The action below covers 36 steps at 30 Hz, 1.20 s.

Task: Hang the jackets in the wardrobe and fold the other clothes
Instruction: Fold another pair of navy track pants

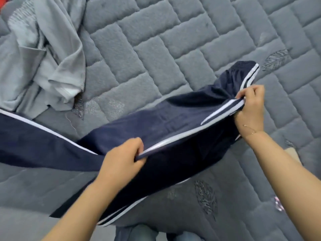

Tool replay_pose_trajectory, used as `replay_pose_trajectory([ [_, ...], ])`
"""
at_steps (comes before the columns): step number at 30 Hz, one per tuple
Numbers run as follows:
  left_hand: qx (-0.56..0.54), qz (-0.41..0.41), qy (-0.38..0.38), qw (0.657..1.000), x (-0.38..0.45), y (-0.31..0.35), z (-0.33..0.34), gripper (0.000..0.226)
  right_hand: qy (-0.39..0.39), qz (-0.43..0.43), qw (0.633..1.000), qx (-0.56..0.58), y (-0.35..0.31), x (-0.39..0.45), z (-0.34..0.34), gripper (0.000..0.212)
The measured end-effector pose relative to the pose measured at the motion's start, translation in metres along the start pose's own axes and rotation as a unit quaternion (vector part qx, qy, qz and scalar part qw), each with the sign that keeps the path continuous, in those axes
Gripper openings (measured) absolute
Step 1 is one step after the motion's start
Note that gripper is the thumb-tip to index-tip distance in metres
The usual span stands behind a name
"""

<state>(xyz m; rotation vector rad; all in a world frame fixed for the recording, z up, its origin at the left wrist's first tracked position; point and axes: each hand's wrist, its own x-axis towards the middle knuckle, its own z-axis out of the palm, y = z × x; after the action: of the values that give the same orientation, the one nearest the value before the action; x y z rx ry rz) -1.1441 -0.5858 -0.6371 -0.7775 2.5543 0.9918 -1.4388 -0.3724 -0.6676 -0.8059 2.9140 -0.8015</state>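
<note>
Navy track trousers (166, 124) with white side stripes stretch across the grey quilted bed (173, 40), lifted in the middle. My left hand (121, 159) grips the striped edge of a leg near the centre. At the right, my right hand (250, 108) pinches the same striped edge close to the waistband. The waistband end bunches up behind my right hand. The trouser legs trail off past the left edge of the view and hang down toward me.
A crumpled light grey shirt (50, 54) lies on the bed at the upper left. A bit of red cloth (3, 2) shows in the top left corner. My knees in jeans (139, 233) are at the bottom edge.
</note>
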Motion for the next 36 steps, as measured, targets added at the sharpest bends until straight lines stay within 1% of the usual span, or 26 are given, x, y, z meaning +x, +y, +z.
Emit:
replay_pose_trajectory([
  [1, 0.005, -0.003, -0.023, 1.000, -0.011, 0.011, 0.019, 0.026, -0.011, 0.019, 1.000, 0.003, 0.013, -0.014, -0.007, 0.035],
  [3, 0.027, -0.021, -0.079, 0.996, -0.029, 0.030, 0.062, 0.026, -0.058, 0.086, 0.995, 0.008, 0.035, -0.039, -0.014, 0.038],
  [5, 0.046, -0.047, -0.136, 0.988, -0.040, 0.042, 0.103, 0.022, -0.116, 0.173, 0.977, 0.045, 0.052, -0.058, -0.013, 0.041],
  [6, 0.059, -0.062, -0.161, 0.983, -0.044, 0.047, 0.121, 0.022, -0.127, 0.206, 0.968, 0.068, 0.057, -0.063, -0.011, 0.042],
  [7, 0.078, -0.077, -0.175, 0.979, -0.048, 0.050, 0.135, 0.025, -0.118, 0.230, 0.962, 0.090, 0.060, -0.066, -0.008, 0.042],
  [8, 0.097, -0.087, -0.173, 0.976, -0.049, 0.052, 0.147, 0.027, -0.096, 0.251, 0.956, 0.117, 0.060, -0.065, -0.005, 0.039],
  [10, 0.097, -0.103, -0.128, 0.982, -0.050, 0.053, 0.160, 0.024, -0.042, 0.298, 0.936, 0.182, 0.057, -0.059, 0.000, 0.032],
  [11, 0.079, -0.111, -0.108, 0.985, -0.050, 0.052, 0.162, 0.019, -0.034, 0.318, 0.925, 0.204, 0.056, -0.055, 0.002, 0.032],
  [12, 0.062, -0.120, -0.096, 0.986, -0.049, 0.051, 0.162, 0.015, -0.037, 0.328, 0.920, 0.210, 0.057, -0.051, 0.005, 0.033],
  [14, 0.058, -0.137, -0.101, 0.984, -0.050, 0.046, 0.160, 0.011, -0.044, 0.325, 0.924, 0.197, 0.061, -0.045, 0.005, 0.031],
  [17, 0.093, -0.142, -0.117, 0.978, -0.051, 0.040, 0.151, 0.014, 0.010, 0.304, 0.938, 0.166, 0.071, -0.050, -0.008, 0.032],
  [18, 0.097, -0.143, -0.120, 0.978, -0.051, 0.039, 0.148, 0.015, 0.007, 0.297, 0.943, 0.149, 0.074, -0.055, -0.012, 0.034],
  [19, 0.098, -0.142, -0.125, 0.977, -0.051, 0.037, 0.145, 0.016, -0.025, 0.290, 0.947, 0.132, 0.077, -0.061, -0.015, 0.037],
  [21, 0.089, -0.146, -0.144, 0.975, -0.053, 0.035, 0.139, 0.021, -0.136, 0.280, 0.943, 0.119, 0.078, -0.071, -0.019, 0.046],
  [22, 0.067, -0.156, -0.144, 0.975, -0.055, 0.033, 0.135, 0.022, -0.176, 0.273, 0.939, 0.111, 0.078, -0.074, -0.021, 0.049],
  [23, 0.030, -0.170, -0.132, 0.976, -0.056, 0.031, 0.131, 0.021, -0.188, 0.264, 0.942, 0.094, 0.076, -0.077, -0.024, 0.050],
  [24, -0.013, -0.183, -0.102, 0.978, -0.056, 0.028, 0.125, 0.017, -0.173, 0.252, 0.949, 0.071, 0.073, -0.080, -0.028, 0.048],
  [26, -0.085, -0.201, -0.007, 0.976, -0.057, 0.017, 0.108, 0.007, -0.112, 0.219, 0.969, 0.039, 0.056, -0.095, -0.035, 0.042],
  [27, -0.113, -0.210, 0.048, 0.970, -0.057, 0.008, 0.096, 0.005, -0.090, 0.196, 0.976, 0.044, 0.043, -0.106, -0.036, 0.039],
  [28, -0.140, -0.223, 0.101, 0.960, -0.056, -0.002, 0.083, 0.006, -0.084, 0.169, 0.980, 0.057, 0.028, -0.116, -0.035, 0.037],
  [30, -0.173, -0.258, 0.188, 0.932, -0.053, -0.030, 0.056, 0.012, -0.126, 0.115, 0.980, 0.101, -0.007, -0.138, -0.024, 0.032],
  [33, -0.154, -0.302, 0.266, 0.902, -0.047, -0.081, 0.023, 0.028, -0.232, 0.087, 0.954, 0.168, -0.066, -0.175, 0.006, 0.029],
  [34, -0.147, -0.311, 0.275, 0.898, -0.045, -0.098, 0.016, 0.036, -0.257, 0.080, 0.946, 0.178, -0.085, -0.188, 0.018, 0.029],
  [35, -0.142, -0.332, 0.266, 0.894, -0.043, -0.113, 0.011, 0.047, -0.281, 0.076, 0.938, 0.186, -0.104, -0.201, 0.031, 0.028],
  [36, -0.132, -0.371, 0.232, 0.889, -0.042, -0.127, 0.008, 0.062, -0.306, 0.077, 0.929, 0.192, -0.122, -0.213, 0.044, 0.028],
])
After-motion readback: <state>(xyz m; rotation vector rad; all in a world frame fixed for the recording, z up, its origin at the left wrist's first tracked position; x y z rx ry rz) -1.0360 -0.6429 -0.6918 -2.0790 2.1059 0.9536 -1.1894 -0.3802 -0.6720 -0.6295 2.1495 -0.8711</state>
